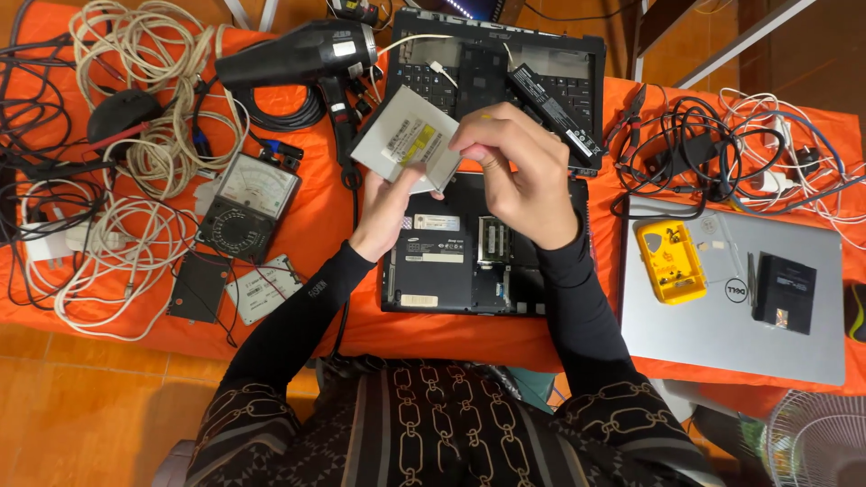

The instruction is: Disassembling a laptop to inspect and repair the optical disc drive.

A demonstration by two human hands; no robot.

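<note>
Above the upturned black laptop base [469,261] on the orange cloth: flat silver optical drive [408,140], held aloft. Left hand [386,209] grips its lower edge; right hand [514,171] pinches its right side. Risk: a slackened pinch could likely drop it onto the exposed board below.

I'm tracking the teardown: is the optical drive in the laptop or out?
Out. Both hands, left and right, hold the silver optical drive in the air above the upturned black laptop.
</note>
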